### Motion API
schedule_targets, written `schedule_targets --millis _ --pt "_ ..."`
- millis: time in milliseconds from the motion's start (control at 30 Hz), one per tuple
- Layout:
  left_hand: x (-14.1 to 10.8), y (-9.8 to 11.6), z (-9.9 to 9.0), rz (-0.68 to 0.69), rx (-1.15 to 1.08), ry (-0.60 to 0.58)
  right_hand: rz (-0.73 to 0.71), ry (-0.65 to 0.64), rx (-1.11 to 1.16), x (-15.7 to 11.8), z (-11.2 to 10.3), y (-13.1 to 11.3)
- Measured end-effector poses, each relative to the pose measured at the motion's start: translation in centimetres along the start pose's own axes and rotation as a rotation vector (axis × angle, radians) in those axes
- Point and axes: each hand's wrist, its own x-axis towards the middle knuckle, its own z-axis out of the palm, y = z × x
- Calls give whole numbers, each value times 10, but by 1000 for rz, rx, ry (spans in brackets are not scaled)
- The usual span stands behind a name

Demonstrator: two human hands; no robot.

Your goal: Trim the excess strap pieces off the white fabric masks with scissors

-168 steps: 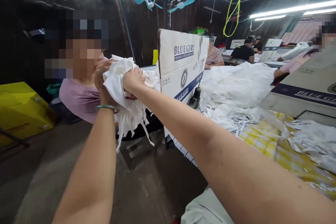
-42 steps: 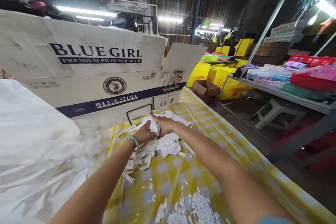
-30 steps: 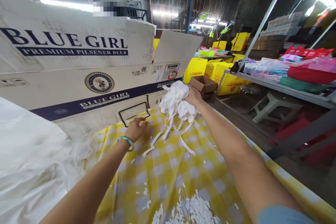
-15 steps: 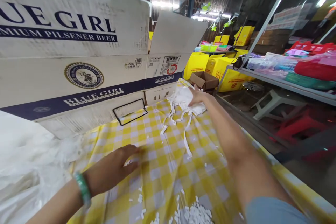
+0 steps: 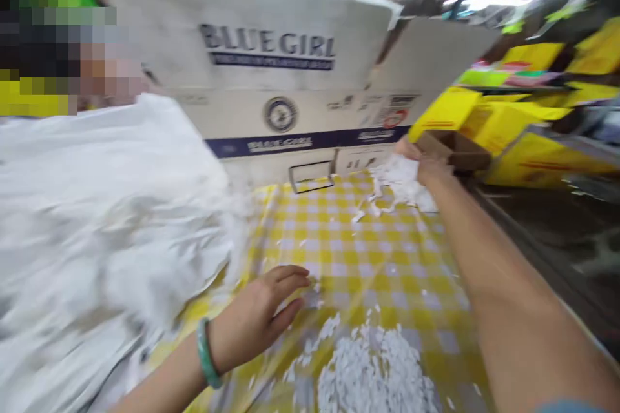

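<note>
My left hand (image 5: 264, 310), with a green bangle at the wrist, hovers or rests just over the checked cloth with its fingers stretched out and nothing in them. Close to its right lies a heap of small white pieces (image 5: 375, 368). Far along the table, my right hand (image 5: 429, 164) is at a bundle of white fabric with thin straps (image 5: 400, 181). Blur hides its fingers, so whether they grip the fabric is unclear.
A yellow-and-white checked cloth (image 5: 310, 219) covers the table. Behind stands a large beer carton (image 5: 285, 113) with raised flaps. White fabric (image 5: 97, 219) is piled at left, with a blurred-out person (image 5: 111, 71) beyond. A brown box (image 5: 455, 148) and yellow bags (image 5: 443, 113) are at right.
The view has swung left, bringing in the white fabric pile and the person. My right hand stays at the strapped fabric; my left hand keeps its fingers extended near the small pieces.
</note>
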Motion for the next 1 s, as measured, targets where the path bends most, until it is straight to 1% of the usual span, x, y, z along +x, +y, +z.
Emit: schedule_targets --millis 33,67,100,133,200,267,300,333,367,400,433,500,567,600,667,733,767,833,900,933,1000 --pt "-18 7 0 -19 -23 24 -16 -29 25 7 3 -14" --pt "-36 13 -1 -41 -45 55 -53 -71 55 7 8 -33" --pt "-54 17 -2 -63 -65 98 -108 -112 91 0 14 -55" --pt "-71 20 -2 -86 -73 152 -178 -155 134 -14 20 -82" --pt "-102 19 -4 -147 -11 281 -360 -262 238 -61 32 -143" --pt "-124 11 -8 -231 147 397 -582 -395 356 -119 44 -210" --pt "-132 6 -10 -271 224 435 -730 -530 471 -145 50 -242" --pt "-137 1 -13 -304 281 456 -774 -630 542 -168 57 -271" --pt "-141 -2 -15 -324 313 466 -778 -661 543 -185 65 -297" --pt "-145 -4 -18 -331 323 467 -762 -672 533 -196 72 -319" --pt "-149 -5 -20 -332 321 465 -731 -676 511 -202 78 -335" --pt "-160 -7 -24 -346 324 474 -678 -671 468 -200 86 -356" --pt "-176 -11 -30 -398 325 513 -645 -671 459 -189 84 -364" --pt "-184 -15 -33 -439 327 545 -630 -666 465 -182 80 -366" --pt "-196 -27 -43 -533 327 620 -601 -644 498 -172 62 -371" --pt "-199 -39 -56 -603 327 709 -585 -630 627 -168 36 -380" --pt "-196 -43 -63 -608 323 761 -579 -634 746 -170 20 -386" --pt "-180 -46 -81 -550 291 871 -552 -669 982 -176 -16 -397" --pt "-158 -38 -101 -424 219 967 -510 -658 1170 -183 -55 -406" --pt "-147 -30 -111 -360 170 998 -508 -610 1263 -185 -73 -409" --pt "-131 -10 -131 -266 66 1054 -521 -433 1423 -184 -100 -411"
